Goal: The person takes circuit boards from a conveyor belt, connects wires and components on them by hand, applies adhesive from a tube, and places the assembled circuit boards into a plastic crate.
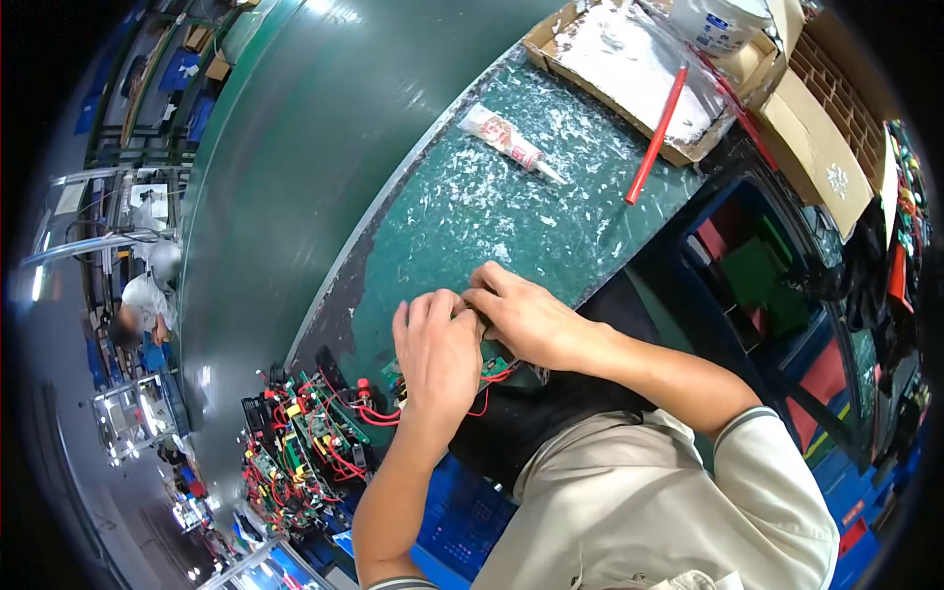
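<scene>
My left hand (436, 352) lies over a green circuit board (495, 368) with red wires, fingers bent round it. Most of the board is hidden under the hand; its edges and wires show on both sides. My right hand (526, 317) meets the left at the fingertips, its thumb and fingers pinched together. Whatever small part sits between those fingertips is too covered to make out. Beyond the hands, a squeezed tube with a white nozzle (511, 144) rests on the green worktop (433, 251), which is smeared with white residue.
Several wired circuit boards (300, 442) are piled at the left. A shallow cardboard tray (560, 61) of white material stands at the far right, a red stick (657, 138) leaning over its edge. Behind it is a white bucket (723, 25). A blue crate (462, 521) sits below.
</scene>
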{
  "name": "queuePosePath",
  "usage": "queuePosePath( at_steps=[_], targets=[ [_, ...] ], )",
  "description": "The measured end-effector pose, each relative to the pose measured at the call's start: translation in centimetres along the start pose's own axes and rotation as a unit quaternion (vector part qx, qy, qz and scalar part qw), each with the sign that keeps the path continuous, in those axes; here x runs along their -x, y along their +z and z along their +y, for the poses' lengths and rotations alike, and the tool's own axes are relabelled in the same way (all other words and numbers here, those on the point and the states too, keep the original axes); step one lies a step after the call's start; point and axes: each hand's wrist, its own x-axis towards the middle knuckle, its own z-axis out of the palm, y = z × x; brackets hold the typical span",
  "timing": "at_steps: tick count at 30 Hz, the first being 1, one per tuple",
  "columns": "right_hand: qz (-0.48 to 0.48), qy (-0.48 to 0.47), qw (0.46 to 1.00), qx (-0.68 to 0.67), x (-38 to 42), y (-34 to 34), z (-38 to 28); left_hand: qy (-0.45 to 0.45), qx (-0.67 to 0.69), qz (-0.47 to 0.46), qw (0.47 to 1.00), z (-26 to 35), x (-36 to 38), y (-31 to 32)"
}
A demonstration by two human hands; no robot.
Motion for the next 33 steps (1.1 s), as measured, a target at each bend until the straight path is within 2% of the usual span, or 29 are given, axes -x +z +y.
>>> queuePosePath(
  at_steps=[2, 5, 9, 12, 15, 18, 20, 22, 24, 26, 27, 28, 30, 31, 32, 33],
  targets=[
    [-0.009, 0.004, 1.000, 0.002, -0.2, -0.4, -0.2, -0.035, 0.052, -0.034, 0.997, -0.5, 0.1, 0.1],
    [-0.019, 0.006, 1.000, 0.011, -0.2, -0.6, -0.3, -0.024, 0.104, 0.005, 0.994, -1.2, -0.1, -0.2],
    [-0.021, 0.007, 1.000, 0.010, -0.1, -0.5, -0.1, -0.112, 0.233, -0.079, 0.963, -3.0, -0.8, 0.1],
    [-0.024, 0.007, 1.000, 0.004, -0.2, -0.6, -0.1, -0.136, 0.228, -0.085, 0.960, -3.4, -1.0, 0.8],
    [-0.018, 0.003, 1.000, -0.003, -0.3, -0.8, -0.1, -0.210, 0.244, -0.087, 0.943, -2.9, -1.8, 0.5],
    [-0.021, 0.019, 0.999, -0.024, -0.3, -0.8, -0.2, -0.190, 0.229, -0.097, 0.950, -3.0, -2.0, 0.7],
    [-0.060, 0.081, 0.995, -0.015, -0.5, -1.1, -0.8, -0.183, 0.232, -0.086, 0.951, -2.8, -2.1, 0.5],
    [-0.041, 0.045, 0.998, 0.012, -0.5, -1.3, -1.1, -0.148, 0.202, -0.041, 0.967, -2.7, -1.4, 1.2],
    [-0.041, 0.051, 0.998, -0.012, -0.6, -1.8, -2.1, -0.096, 0.164, 0.062, 0.980, -1.7, -0.1, 1.3],
    [-0.050, 0.033, 0.998, 0.013, -0.6, -1.5, -1.2, -0.067, 0.205, 0.238, 0.947, 0.5, 2.1, -0.3],
    [-0.049, 0.057, 0.995, -0.065, -0.6, -1.6, -1.5, -0.077, 0.276, 0.274, 0.918, 1.4, 4.0, -0.1],
    [-0.081, 0.100, 0.990, -0.049, -1.0, -2.6, -2.7, -0.082, 0.348, 0.309, 0.881, 2.3, 6.0, 0.1],
    [-0.072, 0.103, 0.991, -0.055, -0.8, -2.5, -1.7, -0.101, 0.391, 0.349, 0.846, 3.8, 10.2, 1.9],
    [-0.070, 0.125, 0.987, -0.069, -1.0, -2.5, -1.6, -0.139, 0.429, 0.361, 0.816, 4.8, 11.9, 3.7],
    [-0.064, 0.121, 0.989, -0.053, -1.6, -2.5, -2.1, -0.154, 0.415, 0.358, 0.822, 5.2, 13.1, 5.0],
    [-0.060, 0.117, 0.991, -0.036, -2.3, -2.7, -2.9, -0.167, 0.448, 0.359, 0.802, 5.8, 14.1, 6.7]
  ],
)
